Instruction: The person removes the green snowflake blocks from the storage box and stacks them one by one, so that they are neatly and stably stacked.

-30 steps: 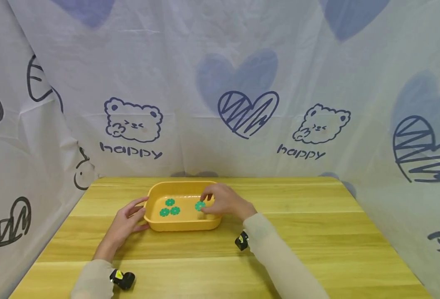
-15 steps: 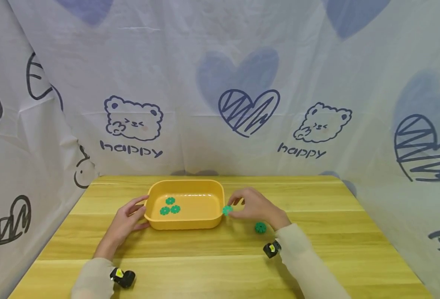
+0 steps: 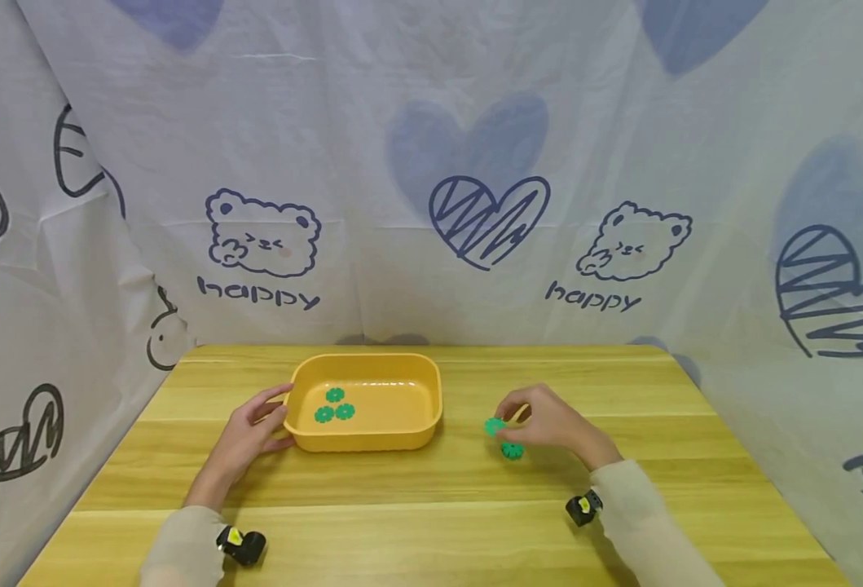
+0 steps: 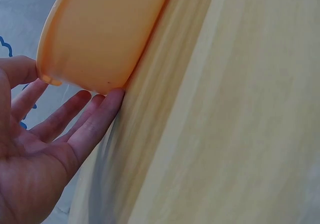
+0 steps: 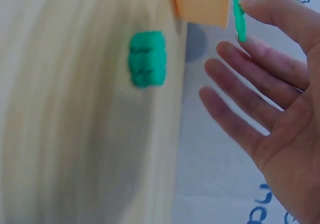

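Observation:
A yellow plastic bin (image 3: 361,441) stands left of centre on the table, with three green notched, flower-shaped discs (image 3: 335,395) lying flat inside. My left hand (image 3: 244,432) is at its left end. In the left wrist view the fingers (image 4: 82,139) are extended and spread, with tips touching the bin's outer wall and rim. My right hand (image 3: 544,420) is right of the bin, pinching a green disc (image 5: 240,19) between thumb and index finger while the other fingers stay extended. Close below it on the table sits a short stack of green discs (image 5: 147,59).
The wooden table (image 3: 402,530) reaches back to a white cloth (image 3: 372,269) printed with bears and hearts. More cloth hangs at both sides. A small black camera (image 3: 583,507) is strapped at each wrist.
My right hand has carried the disc out of the bin, over its right rim and rightward to above the stack. My left hand and the bin have stayed put.

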### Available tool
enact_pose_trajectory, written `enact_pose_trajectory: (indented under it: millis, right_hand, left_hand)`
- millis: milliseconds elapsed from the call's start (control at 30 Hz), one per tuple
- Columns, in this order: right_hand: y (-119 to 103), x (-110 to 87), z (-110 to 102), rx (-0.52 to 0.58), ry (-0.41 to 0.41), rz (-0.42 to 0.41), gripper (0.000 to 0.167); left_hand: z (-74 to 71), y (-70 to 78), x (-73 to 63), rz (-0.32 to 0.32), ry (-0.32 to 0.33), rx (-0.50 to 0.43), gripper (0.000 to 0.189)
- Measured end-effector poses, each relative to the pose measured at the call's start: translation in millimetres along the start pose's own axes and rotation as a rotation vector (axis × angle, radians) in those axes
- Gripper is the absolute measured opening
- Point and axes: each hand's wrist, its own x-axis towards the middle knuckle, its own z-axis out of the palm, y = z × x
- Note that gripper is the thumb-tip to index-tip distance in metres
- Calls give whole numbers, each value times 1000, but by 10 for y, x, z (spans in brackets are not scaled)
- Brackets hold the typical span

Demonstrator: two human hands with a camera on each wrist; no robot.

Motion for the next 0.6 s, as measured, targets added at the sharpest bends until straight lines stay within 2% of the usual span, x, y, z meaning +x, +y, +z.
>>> enact_pose_trajectory:
  millis: [300,600]
  right_hand:
    - [266,-162,17,55,18,25,19]
    - [328,-196,48,104,18,58,21]
  left_hand:
    - [7,-9,-13,9,0,-5,53]
    - [-1,-5,-12,10,-3,-11,53]
